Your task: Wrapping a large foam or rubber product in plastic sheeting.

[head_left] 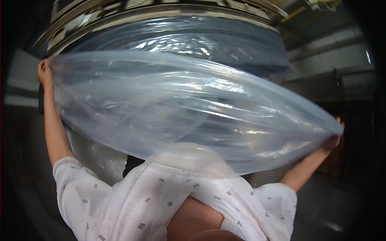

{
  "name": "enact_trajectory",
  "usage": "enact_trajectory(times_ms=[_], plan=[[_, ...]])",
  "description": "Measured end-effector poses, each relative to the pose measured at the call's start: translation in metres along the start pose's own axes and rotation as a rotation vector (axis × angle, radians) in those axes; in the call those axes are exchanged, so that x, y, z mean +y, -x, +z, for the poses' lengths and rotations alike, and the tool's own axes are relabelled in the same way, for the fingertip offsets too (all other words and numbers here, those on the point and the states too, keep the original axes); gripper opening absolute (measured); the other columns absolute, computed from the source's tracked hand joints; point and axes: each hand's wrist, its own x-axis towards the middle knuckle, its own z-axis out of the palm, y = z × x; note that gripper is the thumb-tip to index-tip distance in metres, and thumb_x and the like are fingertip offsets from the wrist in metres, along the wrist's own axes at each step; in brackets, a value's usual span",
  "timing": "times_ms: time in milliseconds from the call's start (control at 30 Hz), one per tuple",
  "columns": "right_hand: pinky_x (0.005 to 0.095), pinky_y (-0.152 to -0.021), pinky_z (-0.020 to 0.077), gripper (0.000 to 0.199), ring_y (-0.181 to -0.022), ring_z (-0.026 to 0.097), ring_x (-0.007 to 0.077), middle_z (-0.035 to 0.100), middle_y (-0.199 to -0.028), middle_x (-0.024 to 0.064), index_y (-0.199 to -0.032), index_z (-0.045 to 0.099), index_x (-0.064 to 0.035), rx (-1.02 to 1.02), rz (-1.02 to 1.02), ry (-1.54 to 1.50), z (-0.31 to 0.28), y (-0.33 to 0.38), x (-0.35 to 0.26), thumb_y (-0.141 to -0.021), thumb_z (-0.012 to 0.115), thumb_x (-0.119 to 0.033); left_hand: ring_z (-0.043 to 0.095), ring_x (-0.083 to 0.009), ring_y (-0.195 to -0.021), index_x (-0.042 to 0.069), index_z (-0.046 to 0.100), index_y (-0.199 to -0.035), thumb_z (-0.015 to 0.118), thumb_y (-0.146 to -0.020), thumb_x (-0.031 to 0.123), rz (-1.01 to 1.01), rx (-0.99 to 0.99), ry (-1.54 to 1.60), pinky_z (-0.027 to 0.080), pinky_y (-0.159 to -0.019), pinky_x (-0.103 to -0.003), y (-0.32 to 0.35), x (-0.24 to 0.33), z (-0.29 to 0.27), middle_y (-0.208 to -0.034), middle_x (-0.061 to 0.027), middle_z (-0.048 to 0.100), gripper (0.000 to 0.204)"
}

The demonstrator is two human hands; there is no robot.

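Plastic sheeting (189,108), clear and glossy, billows across the middle of the view in a long, lens-shaped swell, stretched between both raised hands. Its upper edge runs from the upper left down to a narrow tip at the right; its lower edge sags in a curve just above the person's white patterned shirt (132,201), where a looser fold of film droops and touches the fabric.

The left hand (44,72) is closed on the sheet's upper-left corner, fingers pinched over the gathered edge, arm reaching straight up. The right hand (333,138) is clamped on the opposite tip, lower down at the far right, with the film drawn to a point in its grip — the thumb shows just above the bunched plastic.

Behind the sheet stands a large wrapped roll (189,38), broad and dark under its own shiny plastic cover, with a pale metal rim (161,10) curving over its top. The held sheet overlaps the roll's lower half; I cannot tell whether the two touch.

Open room lies mostly to the right — dim floor (341,209) below the right forearm, and a grey wall (333,52) with horizontal bands well behind it. To the left the space is dark and tight against the picture's rim, with a pale panel (22,76) just beyond the left arm.
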Motion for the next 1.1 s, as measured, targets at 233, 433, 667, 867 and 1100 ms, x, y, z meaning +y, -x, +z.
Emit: enact_trajectory(times_ms=[233,433,667,867,1100], plan=[[0.0399,-0.087,0.0413,0.038,-0.108,0.048,0.0265,0.050,-0.114,0.0056,-0.118,0.051,-0.0240,0.276,-0.743,2.057,0.037,-0.147,0.007,-0.082,0.057,-0.017,0.060,-0.0249,-0.088,-0.001,0.059,-0.101,0.054,-0.087,0.027,-0.011,0.079,-0.313,0.046,-0.079,-0.033,0.023,0.014,0.025,-0.097,-0.0149,0.063,0.032],[0.0492,-0.098,0.0328,0.087,-0.128,0.029,0.0358,0.027,-0.142,0.0115,-0.136,0.031,-0.0189,-0.480,-0.249,1.597,0.042,-0.104,0.188,-0.063,0.077,-0.028,0.056,-0.0331,-0.099,0.002,0.055,-0.111,0.049,-0.089,0.034,-0.015,0.065,-0.784,0.042,-0.087,-0.037,0.021,-0.056,-0.139,-0.109,-0.0194,0.058,0.040],[0.0427,-0.086,0.0403,0.044,-0.101,0.049,0.0325,0.054,-0.110,0.0098,-0.104,0.058,-0.0102,-0.586,0.172,1.447,0.074,-0.128,0.203,-0.075,0.065,-0.042,0.056,-0.0338,-0.099,0.014,0.054,-0.114,0.041,-0.090,0.036,-0.368,-0.005,-1.052,0.043,-0.082,-0.042,0.046,-0.045,-0.158,-0.108,-0.0139,0.060,0.034],[0.0327,-0.075,0.0409,0.030,-0.081,0.050,0.0227,0.053,-0.082,0.0046,-0.085,0.061,-0.0077,-0.302,-0.571,1.323,0.155,-0.149,0.241,-0.077,0.066,-0.036,0.054,-0.0335,-0.103,0.018,0.052,-0.117,0.039,-0.090,0.037,-0.448,-0.033,-1.133,0.042,-0.082,-0.043,0.033,-0.025,-0.153,-0.114,-0.0115,0.058,0.036],[0.0246,-0.073,0.0384,0.029,-0.078,0.046,0.0121,0.049,-0.084,-0.0009,-0.091,0.063,-0.0083,-0.720,-0.022,0.965,0.149,-0.186,0.262,-0.077,0.069,-0.032,0.054,-0.0342,-0.103,0.016,0.053,-0.116,0.038,-0.090,0.036,-0.416,-0.016,-1.018,0.042,-0.083,-0.042,0.041,-0.029,-0.147,-0.113,-0.0121,0.058,0.036]])
